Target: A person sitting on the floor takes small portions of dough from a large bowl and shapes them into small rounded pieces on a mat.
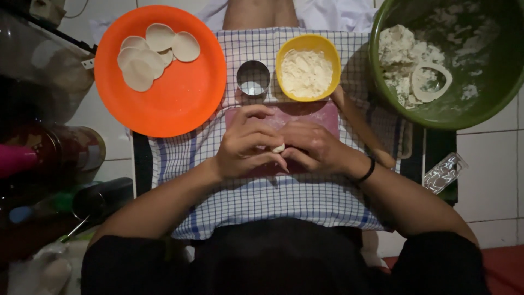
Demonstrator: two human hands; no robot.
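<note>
Spreading across the frame's top right, a big green plastic basin [393, 104] holds crumbly pale dough scraps and a cut-out ring of dough. At top left a round orange plastic plate [180, 104] carries a small pile of thin white dough discs [155, 52]. Between them, on a blue-checked white cloth [295, 202], stand a yellow bowl of flour [308, 66] and a small round metal cutter [253, 78], both just beyond a dark pink cutting board [327, 113]. A wooden rolling pin [360, 125] slants along the board's right edge. Over the board the left hand [248, 145] and right hand [314, 145] meet, fingertips pinched narrow on a small white lump of dough [279, 148], caught between them at the centre, equally near both.
</note>
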